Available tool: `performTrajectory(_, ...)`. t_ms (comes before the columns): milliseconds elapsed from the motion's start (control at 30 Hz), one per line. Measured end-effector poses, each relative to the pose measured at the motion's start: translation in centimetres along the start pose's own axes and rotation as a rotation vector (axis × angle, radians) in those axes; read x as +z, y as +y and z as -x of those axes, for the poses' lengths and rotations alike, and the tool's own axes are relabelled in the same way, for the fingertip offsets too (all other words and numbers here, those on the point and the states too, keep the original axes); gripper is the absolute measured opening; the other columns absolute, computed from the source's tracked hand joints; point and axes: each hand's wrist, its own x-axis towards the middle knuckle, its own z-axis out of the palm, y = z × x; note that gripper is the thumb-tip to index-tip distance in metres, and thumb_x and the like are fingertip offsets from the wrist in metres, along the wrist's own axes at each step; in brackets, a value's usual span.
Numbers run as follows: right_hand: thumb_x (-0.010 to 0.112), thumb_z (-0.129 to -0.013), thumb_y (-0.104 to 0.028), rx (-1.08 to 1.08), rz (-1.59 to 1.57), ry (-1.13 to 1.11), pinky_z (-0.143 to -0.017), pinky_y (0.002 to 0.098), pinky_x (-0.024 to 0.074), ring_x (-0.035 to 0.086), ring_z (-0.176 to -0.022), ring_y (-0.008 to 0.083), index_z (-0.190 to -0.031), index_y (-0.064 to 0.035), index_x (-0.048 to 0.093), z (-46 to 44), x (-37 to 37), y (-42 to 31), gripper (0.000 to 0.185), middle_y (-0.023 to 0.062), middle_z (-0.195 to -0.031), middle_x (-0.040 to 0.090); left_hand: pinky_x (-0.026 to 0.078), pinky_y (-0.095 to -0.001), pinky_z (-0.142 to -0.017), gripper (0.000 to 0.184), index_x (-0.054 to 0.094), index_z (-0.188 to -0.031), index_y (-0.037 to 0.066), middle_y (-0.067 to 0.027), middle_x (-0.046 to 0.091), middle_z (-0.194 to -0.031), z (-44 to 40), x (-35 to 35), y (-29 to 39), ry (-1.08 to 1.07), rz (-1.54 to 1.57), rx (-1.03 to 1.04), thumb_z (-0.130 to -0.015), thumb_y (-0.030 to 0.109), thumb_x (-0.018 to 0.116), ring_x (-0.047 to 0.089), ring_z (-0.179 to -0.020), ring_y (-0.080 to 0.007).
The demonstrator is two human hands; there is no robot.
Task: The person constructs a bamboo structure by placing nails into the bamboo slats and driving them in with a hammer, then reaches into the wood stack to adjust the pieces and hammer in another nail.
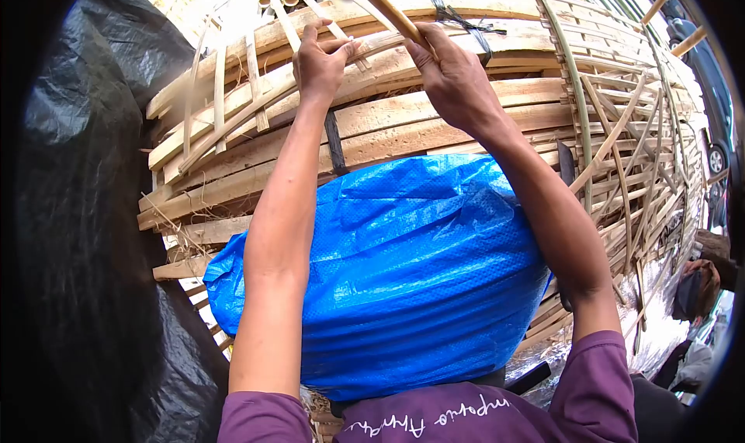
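Beyond the blue tarp (419,280), the right hand (459,82) gripped a wooden handle (388,10) while the left hand (320,72), its hold unclear, needed steadiness against thin slats (254,74)

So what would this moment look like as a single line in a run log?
left hand: at bamboo strip | right hand: gripping hammer handle | blue tarp: over lap

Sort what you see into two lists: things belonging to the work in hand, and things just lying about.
Work in hand:
- hammer, in right hand
- slats, by left hand
- beams

Probably lying about:
- blue sheet
- black sheet
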Motion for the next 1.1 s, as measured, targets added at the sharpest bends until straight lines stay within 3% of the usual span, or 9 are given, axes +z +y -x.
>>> performTrajectory(167,0.048,-0.103,-0.028,0.093,0.170,-0.175,-0.065,0.0571,0.0452,0.062,-0.071,0.0499,-0.109,-0.0048,0.055,0.5,0.6,1.1,0.024,0.0276,-0.073,0.063,0.054,-0.0277,-0.074,0.052,0.055,-0.121,0.011,-0.0089,0.076,-0.089,0.0,0.1,0.0,-0.010,0.089,-0.051,-0.079,0.022,0.084,0.074,-0.081,-0.0157)
performTrajectory(267,0.049,-0.102,-0.027,0.067,0.098,-0.115,-0.065,0.0566,0.0453,0.062,-0.073,0.0498,-0.108,-0.0046,0.055,0.2,0.0,0.0,0.024,0.0284,-0.074,0.063,0.054,-0.0275,-0.073,0.053,0.054,-0.121,0.010,-0.0085,0.076,-0.089,0.1,0.0,0.1,-0.004,0.012,-0.035,-0.079,0.022,0.084,0.074,-0.080,-0.0149)
performTrajectory(333,0.050,-0.102,-0.026,0.000,-0.006,-0.020,-0.065,0.0566,0.0451,0.062,-0.073,0.0492,-0.109,-0.0042,0.054,0.1,0.1,-0.3,0.023,0.0286,-0.074,0.063,0.059,-0.0251,-0.071,0.049,0.050,-0.123,0.004,-0.0182,0.075,-0.093,0.2,-0.2,1.0,-0.029,0.003,-0.013,-0.083,0.004,0.078,0.072,-0.083,-0.0135)
performTrajectory(433,0.049,-0.102,-0.027,-0.010,-0.016,-0.008,-0.066,0.0568,0.0453,0.063,-0.073,0.0496,-0.109,-0.0043,0.054,0.3,0.6,-0.1,0.024,0.0283,-0.074,0.064,0.059,-0.0248,-0.070,0.049,0.050,-0.123,0.004,-0.0181,0.075,-0.093,0.3,-0.2,1.2,-0.020,-0.033,-0.005,-0.083,0.004,0.079,0.072,-0.083,-0.0138)
performTrajectory(500,0.049,-0.102,-0.028,0.122,0.109,-0.155,-0.069,0.0584,0.0459,0.063,-0.077,0.0509,-0.110,-0.0044,0.054,0.5,0.7,0.2,0.025,0.0303,-0.077,0.064,0.059,-0.0249,-0.071,0.049,0.050,-0.123,0.004,-0.0180,0.075,-0.093,0.5,-0.3,1.5,-0.033,0.023,-0.047,-0.083,0.004,0.079,0.072,-0.083,-0.0139)
performTrajectory(567,0.051,-0.103,-0.030,0.120,0.161,-0.182,-0.060,0.0484,0.0435,0.062,-0.064,0.0369,-0.120,-0.0048,0.056,0.8,1.2,1.4,0.031,0.0224,-0.070,0.062,0.058,-0.0251,-0.071,0.048,0.050,-0.122,0.004,-0.0179,0.075,-0.093,0.4,-0.3,1.7,-0.049,0.079,-0.087,-0.083,0.004,0.079,0.072,-0.083,-0.0140)
performTrajectory(800,0.051,-0.102,-0.030,0.035,0.053,-0.008,-0.059,0.0495,0.0434,0.062,-0.060,0.0370,-0.121,-0.0054,0.056,0.7,1.2,0.9,0.031,0.0228,-0.068,0.062,0.058,-0.0251,-0.071,0.046,0.052,-0.121,0.003,-0.0187,0.075,-0.092,0.5,-0.4,2.0,-0.036,0.003,-0.030,-0.083,0.007,0.079,0.072,-0.083,-0.0127)
performTrajectory(1033,0.052,-0.102,-0.029,0.111,0.140,-0.163,-0.056,0.0474,0.0427,0.061,-0.057,0.0356,-0.123,-0.0050,0.056,0.8,1.2,1.1,0.032,0.0219,-0.065,0.061,0.059,-0.0237,-0.072,0.044,0.054,-0.121,0.003,-0.0186,0.075,-0.095,0.2,-0.2,0.7,-0.053,0.101,-0.098,-0.084,0.006,0.078,0.071,-0.083,-0.0130)
performTrajectory(1100,0.052,-0.102,-0.028,0.039,0.042,-0.061,-0.056,0.0478,0.0426,0.061,-0.058,0.0358,-0.121,-0.0051,0.056,0.8,1.2,0.7,0.030,0.0226,-0.066,0.061,0.055,-0.0244,-0.066,0.045,0.058,-0.116,0.008,-0.0114,0.076,-0.088,0.1,-0.2,0.4,-0.016,0.018,0.031,-0.079,0.015,0.083,0.074,-0.077,-0.0129)
